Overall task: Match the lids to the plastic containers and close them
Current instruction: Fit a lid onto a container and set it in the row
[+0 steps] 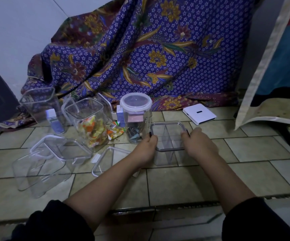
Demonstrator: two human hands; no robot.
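Two hands' fingers (152, 138) clamp the grey-rimmed lid (167, 136) on its divided container (167, 153); uneven pressure could leave one latch unseated.

Bare forearms, black sleeves (57, 221) pushed up near elbows

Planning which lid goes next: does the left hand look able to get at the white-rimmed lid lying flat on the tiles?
Probably yes. The white-rimmed lid lies just beside the left forearm with nothing on it, though the left hand is busy on the square container.
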